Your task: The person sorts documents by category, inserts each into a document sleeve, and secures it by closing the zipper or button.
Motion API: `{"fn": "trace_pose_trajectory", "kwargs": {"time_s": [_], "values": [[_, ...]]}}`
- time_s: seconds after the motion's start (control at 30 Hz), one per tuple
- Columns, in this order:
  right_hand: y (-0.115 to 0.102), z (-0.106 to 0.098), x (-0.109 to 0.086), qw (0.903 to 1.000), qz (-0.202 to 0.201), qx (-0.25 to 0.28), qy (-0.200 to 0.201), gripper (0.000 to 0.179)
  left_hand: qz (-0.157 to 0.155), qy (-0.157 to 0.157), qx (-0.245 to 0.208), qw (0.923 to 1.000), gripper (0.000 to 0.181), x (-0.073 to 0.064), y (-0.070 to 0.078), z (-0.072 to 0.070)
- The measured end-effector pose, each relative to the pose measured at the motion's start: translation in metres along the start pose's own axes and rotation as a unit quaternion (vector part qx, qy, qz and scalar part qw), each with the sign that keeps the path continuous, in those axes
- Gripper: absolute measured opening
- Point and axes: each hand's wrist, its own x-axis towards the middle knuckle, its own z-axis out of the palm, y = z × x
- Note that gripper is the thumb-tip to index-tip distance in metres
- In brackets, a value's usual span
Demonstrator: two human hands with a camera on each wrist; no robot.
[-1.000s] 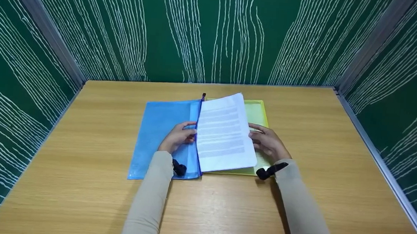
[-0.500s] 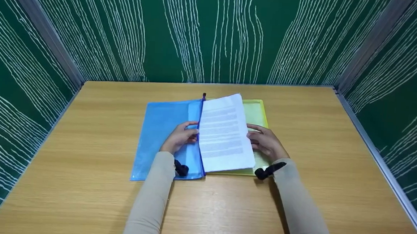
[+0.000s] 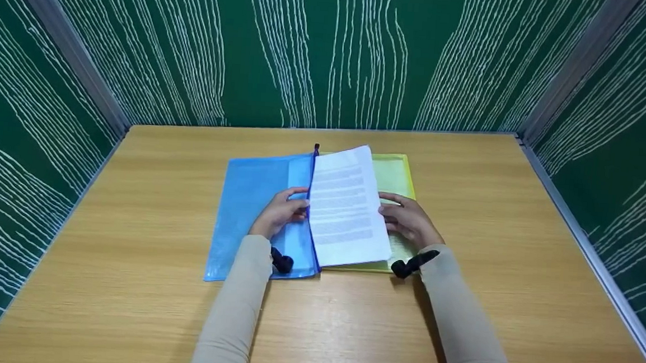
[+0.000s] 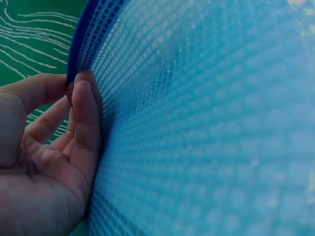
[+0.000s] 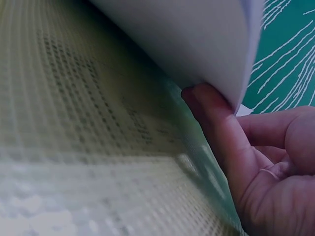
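Note:
A blue mesh zip pouch (image 3: 249,199) lies on the left, its darker zip edge lifted. My left hand (image 3: 280,211) pinches that edge between thumb and fingers; the left wrist view shows the thumb against the mesh (image 4: 206,128) just under the zip band. My right hand (image 3: 410,220) pinches the right edge of a printed paper stack (image 3: 346,211). The stack tilts, its left edge at the pouch's zip opening. Beneath the paper lies a yellow-green mesh pouch (image 3: 395,177), with print showing through its mesh (image 5: 98,98) in the right wrist view.
All of this is on a wood-grain table (image 3: 325,327). Green panels (image 3: 275,49) with white wavy lines stand at the back and both sides, joined by grey posts (image 3: 571,67). Both wrists carry small black cameras (image 3: 281,260).
The paper stack and my right hand have shifted slightly left, toward the blue pouch's opening. The blue pouch and left hand have edged slightly right. Both grips stay the same.

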Motion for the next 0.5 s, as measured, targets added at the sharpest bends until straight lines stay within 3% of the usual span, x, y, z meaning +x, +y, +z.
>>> {"fn": "trace_pose_trajectory", "kwargs": {"time_s": [0.5], "values": [[0.005, 0.013, 0.007, 1.0000, -0.008, -0.002, -0.001, 0.049, 0.014, 0.000, -0.017, 0.9998, 0.043, 0.002, -0.003, -0.001]]}}
